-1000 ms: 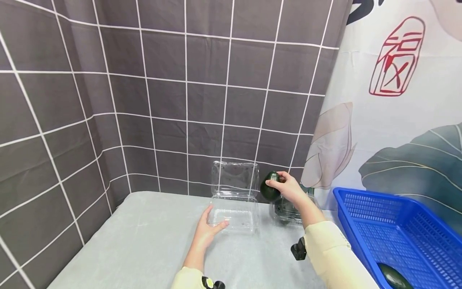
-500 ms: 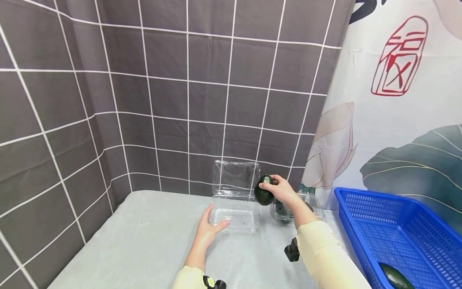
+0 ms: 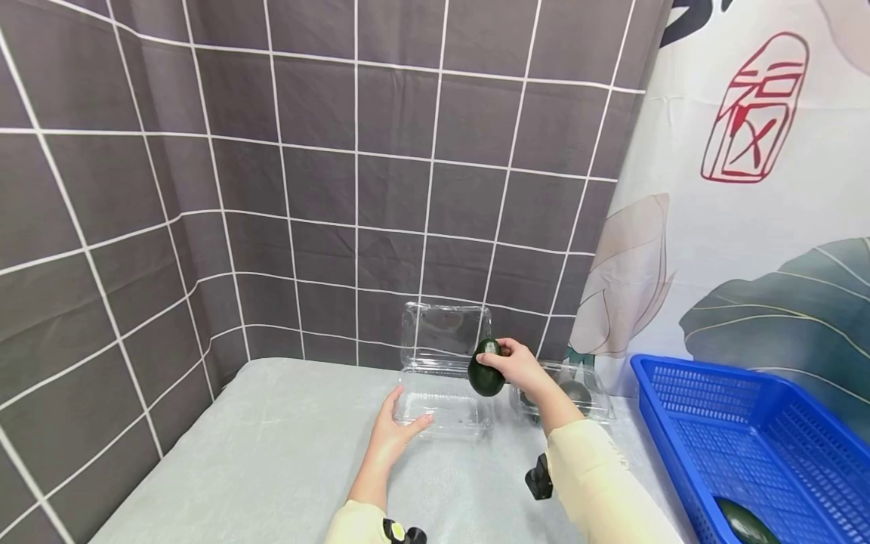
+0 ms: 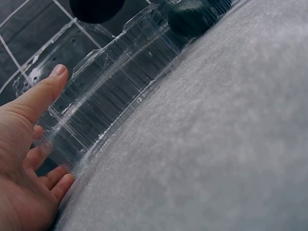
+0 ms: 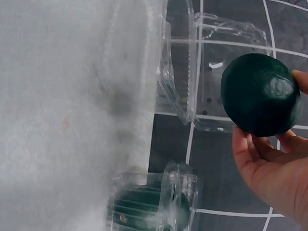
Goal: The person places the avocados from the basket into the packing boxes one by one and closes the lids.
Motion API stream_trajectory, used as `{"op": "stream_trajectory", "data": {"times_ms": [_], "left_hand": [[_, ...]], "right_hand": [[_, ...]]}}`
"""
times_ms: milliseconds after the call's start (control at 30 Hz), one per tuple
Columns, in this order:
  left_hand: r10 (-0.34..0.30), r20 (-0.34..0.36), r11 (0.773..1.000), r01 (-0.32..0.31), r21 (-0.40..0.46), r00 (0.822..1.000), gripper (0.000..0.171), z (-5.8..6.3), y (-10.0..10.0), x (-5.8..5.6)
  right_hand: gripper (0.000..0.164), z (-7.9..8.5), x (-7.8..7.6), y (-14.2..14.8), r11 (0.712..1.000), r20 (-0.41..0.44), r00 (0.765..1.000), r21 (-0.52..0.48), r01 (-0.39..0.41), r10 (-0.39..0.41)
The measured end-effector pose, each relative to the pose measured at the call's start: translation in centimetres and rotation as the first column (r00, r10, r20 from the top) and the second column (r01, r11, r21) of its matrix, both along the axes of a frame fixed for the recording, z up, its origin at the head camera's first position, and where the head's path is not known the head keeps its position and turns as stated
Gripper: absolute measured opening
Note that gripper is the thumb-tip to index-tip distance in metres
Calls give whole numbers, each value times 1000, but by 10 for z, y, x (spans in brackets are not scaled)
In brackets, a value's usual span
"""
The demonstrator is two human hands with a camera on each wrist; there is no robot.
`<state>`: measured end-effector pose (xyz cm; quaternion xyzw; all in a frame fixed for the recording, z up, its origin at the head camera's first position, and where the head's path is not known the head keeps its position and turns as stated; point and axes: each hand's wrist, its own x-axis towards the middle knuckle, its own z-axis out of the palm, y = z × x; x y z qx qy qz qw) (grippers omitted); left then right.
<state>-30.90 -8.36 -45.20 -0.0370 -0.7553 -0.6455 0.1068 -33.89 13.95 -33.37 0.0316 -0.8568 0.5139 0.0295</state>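
Note:
My right hand (image 3: 519,369) holds a dark green avocado (image 3: 485,372) between thumb and fingers, above the right side of a clear plastic clamshell box (image 3: 442,414). The box's lid (image 3: 443,326) stands raised at the back, and I see nothing inside the base. At the box's left front corner rests my left hand (image 3: 389,431), thumb spread apart from the fingers. In the left wrist view, the left thumb (image 4: 45,94) reaches along the upper edge while the fingertips touch the lower side wall. The right wrist view shows fingers beneath the avocado (image 5: 260,94).
Right of the open box, a second clear box (image 3: 601,404) holds dark green avocados, partly behind the right forearm. A blue plastic basket (image 3: 669,453) stands at the right with an avocado (image 3: 744,521) inside. Grey gridded cloth (image 3: 306,174) hangs behind the table.
My right hand has carried the avocado left and slightly down, from above the second box to above the open box's right side. The left hand has stayed at the box.

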Motion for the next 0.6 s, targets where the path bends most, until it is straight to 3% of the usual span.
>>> {"op": "stream_trajectory", "data": {"times_ms": [400,600], "left_hand": [[-9,-25,1000,9,11,1000,81,1,0,3],[-5,-21,1000,5,9,1000,82,0,0,2]], "right_hand": [[44,-13,-2,-14,998,-62,998,61,9,-5],[44,-23,-2,-19,998,-30,1000,55,-8,9]]}}
